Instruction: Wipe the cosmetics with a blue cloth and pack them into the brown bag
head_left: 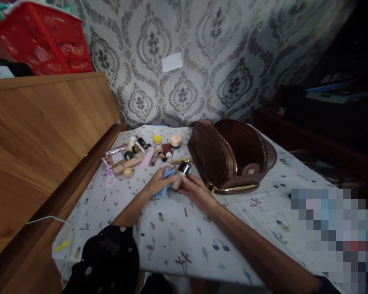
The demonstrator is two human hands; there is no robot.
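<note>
My left hand [157, 182] is closed on a blue cloth [162, 192], which it presses against the side of a small bottle. The foundation bottle [178, 180], beige with a shiny black cap, tilts between my two hands. Fingers of my right hand [199, 193] grip it from the right. Just behind it lies a gold tube [180, 161]. To the right stands a brown makeup bag [213, 157], unzipped, its dark inside showing. Left of my hands are several cosmetics, among them a pink tube [147, 158], a white-and-pink tube [110, 175] and a peach-lidded jar [176, 141].
A printed white cloth [171, 241] covers the table. The wooden panel [49, 134] rises along the left, with a red basket [46, 41] on top. A white cable [68, 228] hangs at the left edge. Patterned wallpaper [135, 61] stands behind.
</note>
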